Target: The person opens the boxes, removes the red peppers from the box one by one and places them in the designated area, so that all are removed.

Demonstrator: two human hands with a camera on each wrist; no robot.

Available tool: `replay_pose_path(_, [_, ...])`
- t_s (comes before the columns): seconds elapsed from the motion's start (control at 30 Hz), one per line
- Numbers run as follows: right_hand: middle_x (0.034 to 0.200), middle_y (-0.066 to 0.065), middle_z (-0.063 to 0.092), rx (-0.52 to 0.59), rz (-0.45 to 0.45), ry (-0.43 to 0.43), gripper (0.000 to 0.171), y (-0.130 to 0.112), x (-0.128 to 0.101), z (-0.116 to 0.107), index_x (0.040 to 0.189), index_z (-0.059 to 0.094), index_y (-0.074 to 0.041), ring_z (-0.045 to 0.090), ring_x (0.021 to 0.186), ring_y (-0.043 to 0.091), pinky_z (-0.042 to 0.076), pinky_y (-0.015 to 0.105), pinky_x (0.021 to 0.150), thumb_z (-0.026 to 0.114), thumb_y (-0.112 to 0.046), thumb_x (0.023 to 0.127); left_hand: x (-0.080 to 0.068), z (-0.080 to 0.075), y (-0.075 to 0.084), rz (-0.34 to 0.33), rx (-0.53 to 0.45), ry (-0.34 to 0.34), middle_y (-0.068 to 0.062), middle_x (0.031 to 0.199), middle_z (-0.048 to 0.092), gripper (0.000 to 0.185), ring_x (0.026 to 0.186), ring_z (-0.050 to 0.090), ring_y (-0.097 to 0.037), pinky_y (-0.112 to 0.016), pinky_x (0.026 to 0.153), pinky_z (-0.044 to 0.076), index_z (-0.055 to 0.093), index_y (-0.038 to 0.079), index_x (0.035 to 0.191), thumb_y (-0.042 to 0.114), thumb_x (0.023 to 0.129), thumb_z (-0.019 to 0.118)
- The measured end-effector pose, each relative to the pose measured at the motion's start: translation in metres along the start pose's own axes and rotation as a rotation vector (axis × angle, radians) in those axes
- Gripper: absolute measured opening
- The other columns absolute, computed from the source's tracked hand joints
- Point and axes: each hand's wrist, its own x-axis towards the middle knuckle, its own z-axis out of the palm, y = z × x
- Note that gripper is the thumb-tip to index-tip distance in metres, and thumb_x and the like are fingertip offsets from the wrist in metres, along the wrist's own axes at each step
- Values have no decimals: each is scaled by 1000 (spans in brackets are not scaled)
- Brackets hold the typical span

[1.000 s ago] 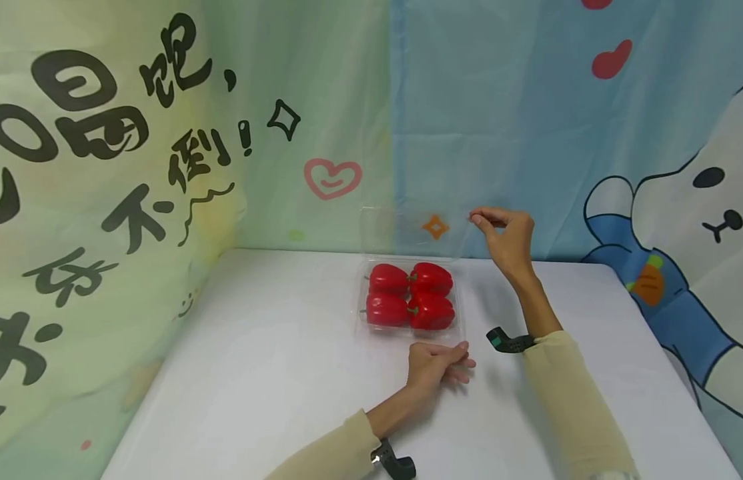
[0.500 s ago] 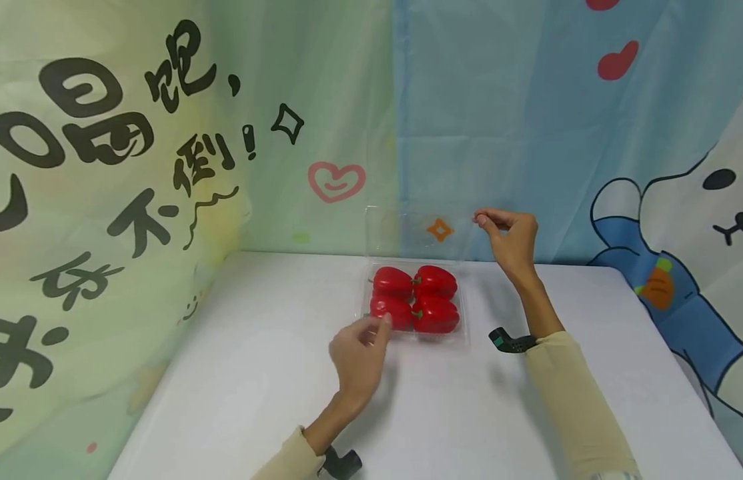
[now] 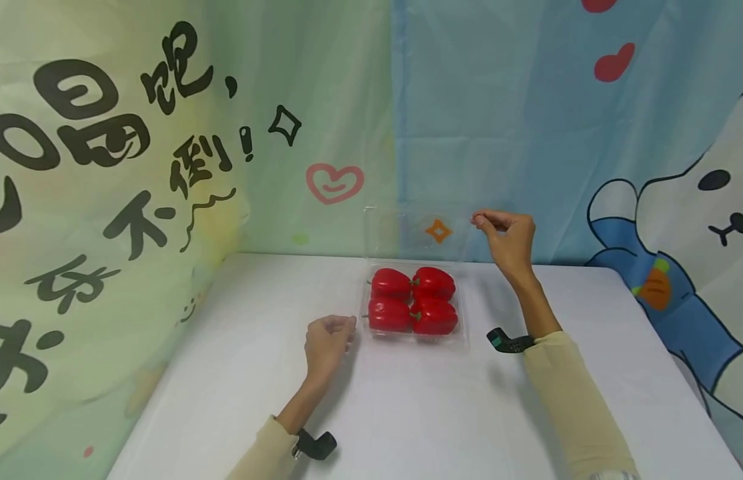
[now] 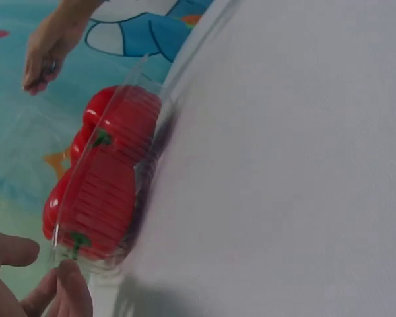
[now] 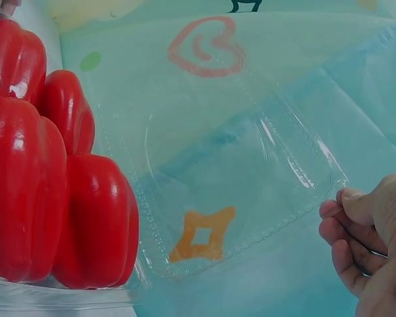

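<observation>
Several red bell peppers point(image 3: 433, 316) with green stems sit in a clear plastic clamshell box point(image 3: 461, 333) on the white table. Its transparent lid point(image 5: 211, 152) stands raised at the back, against the curtain. My right hand point(image 3: 508, 241) pinches the lid's right corner between thumb and fingertips, plain in the right wrist view. My left hand point(image 3: 328, 348) is just left of the box, its fingertips by the front left side. In the left wrist view the thumb point(image 4: 18, 251) and index finger point(image 4: 71, 281) are apart, with the tray's corner close to them.
The white table point(image 3: 227, 373) runs back to a printed curtain point(image 3: 311, 87) with lettering, hearts and a cartoon bear. Black wrist cameras point(image 3: 508, 341) are strapped to both wrists.
My left hand has moved from in front of the box, past its front left corner, to its left side. The right hand still holds the lid up in the same place.
</observation>
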Motion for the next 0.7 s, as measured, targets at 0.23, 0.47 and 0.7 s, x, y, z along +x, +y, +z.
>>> replay_pose_path(0.23, [102, 27, 75, 20, -6, -3, 22, 2, 1, 1, 108, 74, 8, 72, 83, 12, 52, 10, 77, 66, -8, 95, 6, 2, -6, -30, -86, -78, -13, 88, 77, 18, 77, 74, -22, -29, 67, 59, 74, 8, 98, 24, 91, 71])
replay_pose_path(0.47, [102, 28, 74, 24, 8, -13, 22, 5, 1, 3, 109, 74, 7, 72, 84, 12, 52, 10, 78, 65, -9, 96, 5, 0, -10, -25, -115, -106, -17, 87, 77, 16, 75, 73, -21, -26, 67, 57, 74, 4, 97, 19, 90, 73])
replay_pose_path(0.7, [101, 27, 75, 25, 16, -8, 24, 1, 1, 4, 109, 73, 8, 71, 86, 24, 52, 9, 77, 66, -11, 96, 0, -8, -11, -53, -133, -189, -18, 87, 77, 17, 76, 75, -23, -27, 67, 57, 74, 3, 97, 18, 89, 74])
